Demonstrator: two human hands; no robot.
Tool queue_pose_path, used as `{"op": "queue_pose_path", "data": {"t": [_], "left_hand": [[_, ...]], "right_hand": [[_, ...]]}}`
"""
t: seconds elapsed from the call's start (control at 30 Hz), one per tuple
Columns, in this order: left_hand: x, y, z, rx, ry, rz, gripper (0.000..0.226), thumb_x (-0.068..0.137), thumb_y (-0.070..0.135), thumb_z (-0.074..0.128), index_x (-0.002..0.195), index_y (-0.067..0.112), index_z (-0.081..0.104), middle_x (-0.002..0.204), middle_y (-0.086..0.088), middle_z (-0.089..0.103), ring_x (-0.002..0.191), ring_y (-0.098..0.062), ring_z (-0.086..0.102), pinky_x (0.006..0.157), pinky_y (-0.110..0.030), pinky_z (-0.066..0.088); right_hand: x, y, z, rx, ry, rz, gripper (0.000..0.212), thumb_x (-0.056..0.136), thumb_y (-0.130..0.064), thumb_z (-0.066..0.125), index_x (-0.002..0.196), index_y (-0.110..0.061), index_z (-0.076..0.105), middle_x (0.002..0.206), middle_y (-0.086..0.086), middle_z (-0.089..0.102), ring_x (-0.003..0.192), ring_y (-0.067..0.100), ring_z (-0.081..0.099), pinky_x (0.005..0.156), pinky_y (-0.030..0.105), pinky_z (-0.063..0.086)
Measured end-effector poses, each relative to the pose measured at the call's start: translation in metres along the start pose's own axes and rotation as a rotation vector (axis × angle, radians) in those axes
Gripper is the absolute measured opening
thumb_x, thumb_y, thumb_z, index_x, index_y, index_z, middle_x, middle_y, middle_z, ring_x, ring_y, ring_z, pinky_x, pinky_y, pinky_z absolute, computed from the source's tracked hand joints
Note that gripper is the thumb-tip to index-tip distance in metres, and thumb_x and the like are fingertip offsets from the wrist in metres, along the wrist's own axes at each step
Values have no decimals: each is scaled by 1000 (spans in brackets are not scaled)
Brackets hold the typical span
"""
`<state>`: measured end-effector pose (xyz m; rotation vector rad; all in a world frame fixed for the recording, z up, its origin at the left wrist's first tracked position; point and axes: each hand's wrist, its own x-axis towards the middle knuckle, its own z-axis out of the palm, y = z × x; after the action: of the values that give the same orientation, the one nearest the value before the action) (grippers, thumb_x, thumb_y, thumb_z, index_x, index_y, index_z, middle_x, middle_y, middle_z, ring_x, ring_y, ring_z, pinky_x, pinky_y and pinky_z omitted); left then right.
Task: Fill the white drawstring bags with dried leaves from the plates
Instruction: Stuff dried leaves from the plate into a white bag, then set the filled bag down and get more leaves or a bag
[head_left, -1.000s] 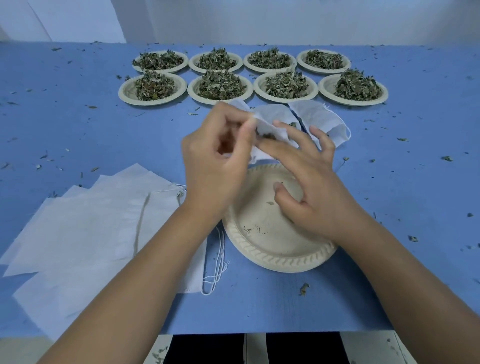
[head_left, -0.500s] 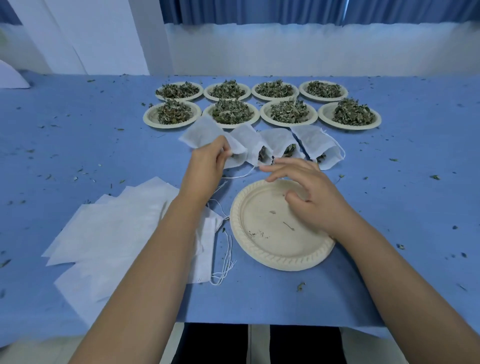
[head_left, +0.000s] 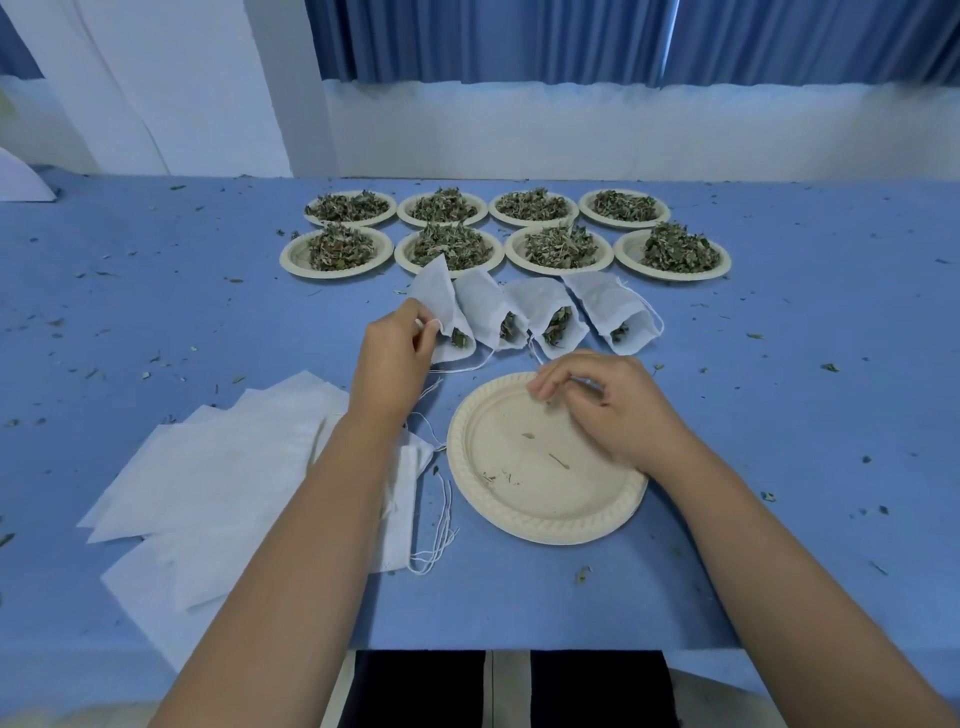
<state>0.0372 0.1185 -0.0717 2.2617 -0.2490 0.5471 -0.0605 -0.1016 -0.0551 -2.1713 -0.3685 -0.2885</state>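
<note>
1. The blue worktop (head_left: 805, 415) is carrying everything, and its soft-looking cover is catching scattered leaf crumbs (head_left: 582, 574).
2. A fanned stack of flat bags (head_left: 223, 478), thin white cloth trailing loose strings (head_left: 436, 545), is waiting at my left. I am judging that most of the filling is not yet done.
3. Eight round plates (head_left: 291, 260) with pale ribbed rims are sitting in two rows at the far side, each heaped with dry, crinkled green leaves (head_left: 340, 247).
4. A bare plate (head_left: 545, 519) is lying in front of me with only a few bits on it. I am reading that as one plate emptied.
5. Four filled bags (head_left: 540, 306) are lying in a row between the full plates and the bare plate, their open mouths showing leaves.
6. My left hand (head_left: 389, 358) is pinching the mouth edge of the leftmost bag (head_left: 439, 296) with curled fingers (head_left: 423, 325).
7. My right hand (head_left: 618, 410) is hovering over the bare plate with its fingers bent. I cannot tell whether they are pinching a string.
</note>
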Motion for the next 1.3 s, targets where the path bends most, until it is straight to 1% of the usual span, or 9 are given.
{"op": "queue_pose_path", "data": {"t": [0.13,0.33,0.47,0.6,0.83,0.93,1.03,1.13,1.3], "left_hand": [[-1,7,-3,8,53,34,14,97,21,58,95,8,63,59,8,48,55,-5,46,52,-14,33],[-3,46,-7,256,223,337,32,95,30,50,103,4,67,89,-12,61,85,-30,55,68,-40,44],[8,100,23,242,-1,694,29,93,23,45,96,4,67,88,-11,63,86,-31,57,70,-37,41],[33,143,60,277,-126,707,26,98,23,42,109,11,62,102,-6,62,99,-25,53,76,-33,40],[67,169,100,446,-383,683,36,106,29,25,119,10,52,113,-11,56,107,-30,48,89,-39,35],[72,170,102,481,-396,673,37,106,31,24,118,11,52,115,-10,56,109,-29,47,92,-40,33],[72,173,102,516,-409,712,37,106,31,23,118,12,52,115,-10,56,109,-28,46,92,-40,33],[70,172,102,506,-385,774,37,106,32,23,121,14,52,116,-8,55,109,-27,45,92,-38,31],[65,167,97,469,-329,787,37,106,32,24,121,14,52,115,-4,54,109,-24,45,95,-35,33]], "right_hand": [[1,2,0,-11,12,17,31,89,5,49,83,-15,72,96,-7,72,95,18,66,91,41,51],[2,-3,-3,-76,130,-36,28,90,5,50,89,-11,73,94,-4,71,92,3,61,83,5,41],[15,-7,-18,-266,332,-163,19,86,7,53,87,-1,70,86,7,70,80,16,61,76,17,43],[48,16,-67,-376,502,-62,21,84,9,50,90,3,69,92,17,68,85,28,61,75,25,39],[138,108,-129,-807,-93,622,48,92,2,53,138,-2,42,143,17,46,126,30,48,103,34,37],[145,133,-122,-856,-65,571,43,87,2,58,129,0,47,132,19,53,109,31,55,96,39,43],[140,148,-112,-1089,-81,454,53,82,-2,65,130,-5,44,130,14,53,117,30,53,96,37,41],[137,150,-110,-1224,-43,320,36,87,-2,56,123,-9,52,125,10,56,118,27,52,100,35,36],[116,136,-115,-1289,45,130,21,89,3,45,101,-7,59,105,10,64,98,28,59,73,31,32]]}}
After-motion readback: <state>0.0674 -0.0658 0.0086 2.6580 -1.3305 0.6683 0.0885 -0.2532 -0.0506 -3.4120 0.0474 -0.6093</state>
